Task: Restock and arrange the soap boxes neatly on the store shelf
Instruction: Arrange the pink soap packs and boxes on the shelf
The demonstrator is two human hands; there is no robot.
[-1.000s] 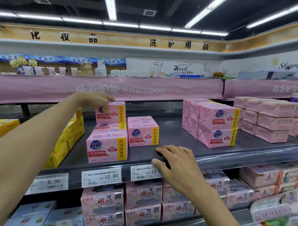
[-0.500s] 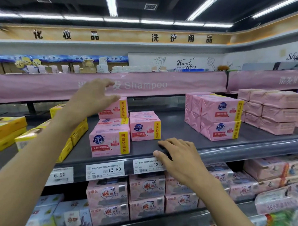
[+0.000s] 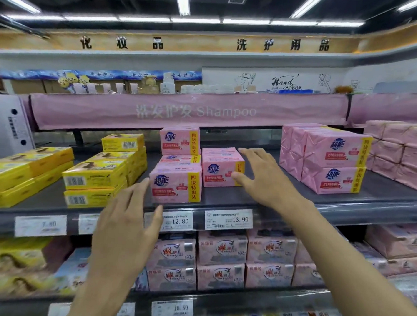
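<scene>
Both splayed, empty: my left hand [image 3: 127, 223] has quit the rear pink cardboard soap box [image 3: 179, 140], right hand [image 3: 261, 181] risen; squaring's next.

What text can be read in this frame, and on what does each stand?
"化妆品", "洗护用品": wall sign
"Shampoo": pink banner
"超能": front soap box
"12.80": centre price tag
"13.90": right price tag
"10.50": lower price tag
Box small print, yellow boxes, far-left price tag: too blurred.
</scene>
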